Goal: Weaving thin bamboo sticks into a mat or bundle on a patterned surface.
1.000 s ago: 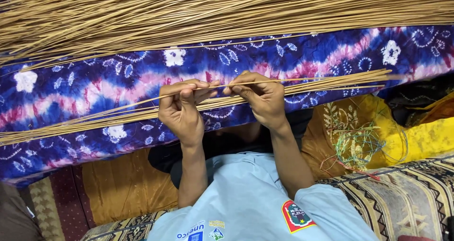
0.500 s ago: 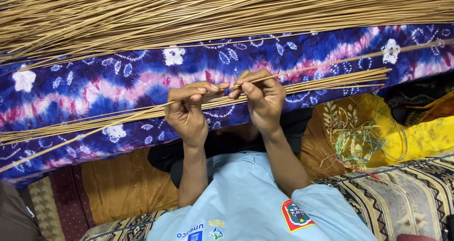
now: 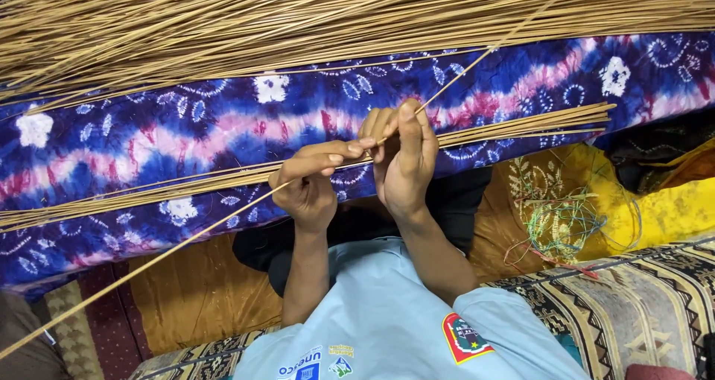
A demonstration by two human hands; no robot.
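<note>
A: Which step is this, by your reading?

B: Singling one thin reed stick point(image 3: 223, 229) out of the small bundle of sticks point(image 3: 514, 127) lying across the blue and pink tie-dye cloth point(image 3: 186, 134); that is my judgement from how it angles away from the rest, its near end low at the left, its far end high at the right

A: And the hands?

B: Both pinch that one stick at mid-length; the left hand point(image 3: 309, 186) has thumb and forefinger pressed together on it, the other fingers curled in; the right hand point(image 3: 402, 160) is closed on it too, fingertips point(image 3: 408, 112) bunched at the top, no gap showing

A: What does the next move call for?

B: A steady pull along the stick's own length, I think, keeping it clear of the bundle beneath; it is slender and long, so it could bend or snag

A: Anything else about?

B: A large heap of reed sticks point(image 3: 298, 22) across the far side; a tangle of coloured thread point(image 3: 562, 223) on yellow fabric point(image 3: 670, 209) at the right
</note>
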